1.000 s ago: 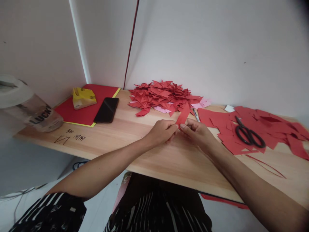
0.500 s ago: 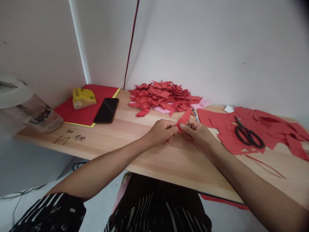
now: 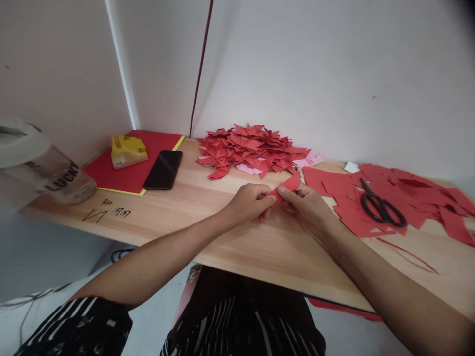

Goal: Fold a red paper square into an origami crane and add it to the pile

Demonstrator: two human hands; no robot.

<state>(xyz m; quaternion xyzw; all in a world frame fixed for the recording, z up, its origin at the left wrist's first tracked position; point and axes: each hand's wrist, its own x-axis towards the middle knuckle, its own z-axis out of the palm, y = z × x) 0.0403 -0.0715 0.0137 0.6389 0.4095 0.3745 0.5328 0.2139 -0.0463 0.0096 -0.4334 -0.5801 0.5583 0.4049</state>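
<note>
Pinching a red paper piece [image 3: 291, 185] between thumbs and curled fingers, the left hand [image 3: 252, 200] clamps its lower end and the right hand [image 3: 302, 199] its middle, thumb tips just apart; its free end points to two o'clock. Wood grain runs across the tabletop [image 3: 226, 242] to the front edge at six o'clock and towards the phone [image 3: 163, 169] at nine. Folded-paper pile [image 3: 248, 147] bounds eleven o'clock; scissors [image 3: 382, 206] on red sheets [image 3: 345, 184] bound three.
</note>
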